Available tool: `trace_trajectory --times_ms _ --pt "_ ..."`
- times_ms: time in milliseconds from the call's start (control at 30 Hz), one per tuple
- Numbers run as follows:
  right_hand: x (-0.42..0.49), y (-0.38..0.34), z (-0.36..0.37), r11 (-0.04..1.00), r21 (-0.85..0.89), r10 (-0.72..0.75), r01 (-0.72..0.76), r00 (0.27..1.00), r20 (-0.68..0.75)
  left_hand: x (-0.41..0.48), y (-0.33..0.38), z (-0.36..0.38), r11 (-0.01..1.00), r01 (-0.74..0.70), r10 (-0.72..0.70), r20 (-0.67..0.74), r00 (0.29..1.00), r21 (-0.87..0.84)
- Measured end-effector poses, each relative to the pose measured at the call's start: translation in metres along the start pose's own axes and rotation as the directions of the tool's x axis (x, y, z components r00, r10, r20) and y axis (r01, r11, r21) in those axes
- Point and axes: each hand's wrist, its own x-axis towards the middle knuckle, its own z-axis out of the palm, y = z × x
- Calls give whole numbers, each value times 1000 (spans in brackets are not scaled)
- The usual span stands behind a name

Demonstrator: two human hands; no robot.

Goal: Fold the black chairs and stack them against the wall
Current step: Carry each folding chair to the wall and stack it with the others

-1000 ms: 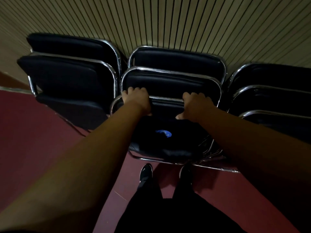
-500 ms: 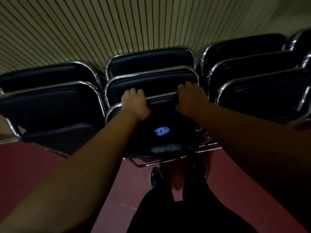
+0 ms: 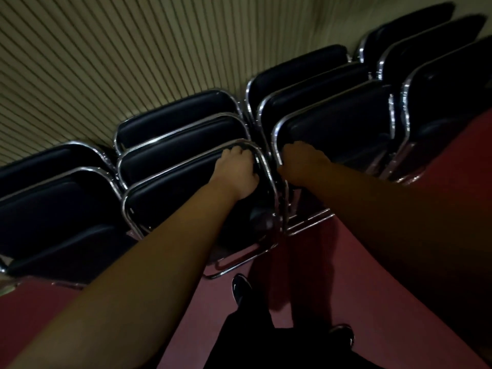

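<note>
- The left grip is clamped on the front chair of the middle stack. Its fingers curl over the chrome top rail near the rail's right corner.
- The right grip lies at the upper left corner of the neighbouring chair, which fronts the next stack to the right. It is in deep shadow and blurred, so I cannot tell whether its fingers close on the frame or only rest there.
- The gripped chair is folded and leans on two more folded black chairs, the rearmost against the ribbed wall.
- The chair's lower part is hidden behind the left forearm. Its chrome foot bar shows on the floor.
- The left stack holds two chairs and is cut off by the frame edge.
- The far right stack is smeared by blur and also cut off.
- The red floor is dim. Two dark shoes stand close to the stacks, and black trousers hide most of the right shoe.
</note>
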Motion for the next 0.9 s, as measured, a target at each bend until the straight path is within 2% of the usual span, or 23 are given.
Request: trace_trajectory --times_ms 233,367,467,500,600,667,800,900 --pt "-88 187 -29 973 166 164 -163 986 5 1 193 19 981 -184 191 173 966 -54" --pt "-178 305 -49 909 274 332 -313 943 -23 -11 339 37 935 -354 346 246 905 -16" --pt "-252 386 -58 796 418 478 -437 878 9 -22 438 60 830 -557 521 313 794 33" --pt "-270 408 -60 754 453 520 -475 854 29 -28 463 66 808 -586 542 322 776 52" --pt "-346 489 -48 547 575 701 -609 708 83 -60 558 91 714 -698 637 371 676 48" --pt "-392 529 -35 433 615 765 -659 630 135 -83 608 106 651 -759 687 403 605 31" --pt "-471 577 -6 261 653 836 -711 505 216 -127 685 137 532 -846 737 492 464 1" --pt "-514 597 18 221 626 828 -748 483 284 -152 731 163 420 -907 732 586 348 14"
